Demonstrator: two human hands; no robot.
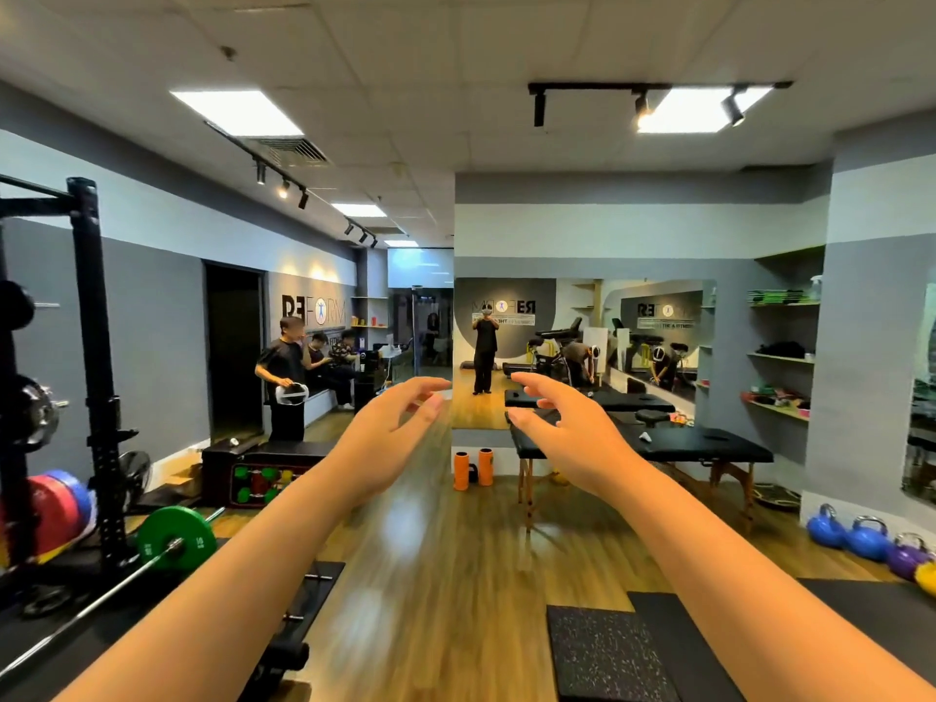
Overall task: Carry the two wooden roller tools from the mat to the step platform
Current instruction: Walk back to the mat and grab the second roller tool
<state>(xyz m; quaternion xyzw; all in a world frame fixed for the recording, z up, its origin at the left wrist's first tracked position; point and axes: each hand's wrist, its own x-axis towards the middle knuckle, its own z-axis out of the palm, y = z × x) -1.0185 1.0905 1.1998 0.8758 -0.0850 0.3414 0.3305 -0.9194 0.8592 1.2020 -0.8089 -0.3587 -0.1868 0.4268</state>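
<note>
Far to the left of the fingers stands a black rack [93, 377] with a green plate [177, 538] on a bar [101, 595] and red and blue plates [58, 504] behind it. Nearer, below and left of the left fingers, a dark box [263, 468] holds green, red and yellow dumbbells [258, 486].

The left hand [377, 448] is held up in the air. Its fingers [430, 385] are loose and a little spread, with the thumb apart. They hold nothing and touch nothing.

Between and below the two hands, two orange rollers [472, 468] stand upright on the floor by the mirror [582, 347].

The right hand [567, 438] is up too, near the left one but not touching it. Its fingers [537, 385] are loose and a little spread, and they hold nothing.

Behind the right fingers is a black massage bed [709, 443]. Further right, wall shelves [780, 357] hold green and dark things, too small to tell. Low on the right, blue and purple kettlebells [861, 539] sit on the floor. Below the right arm lies a dark speckled mat [602, 651].

I cannot see the wooden roller tools or tell which thing is the step platform.
</note>
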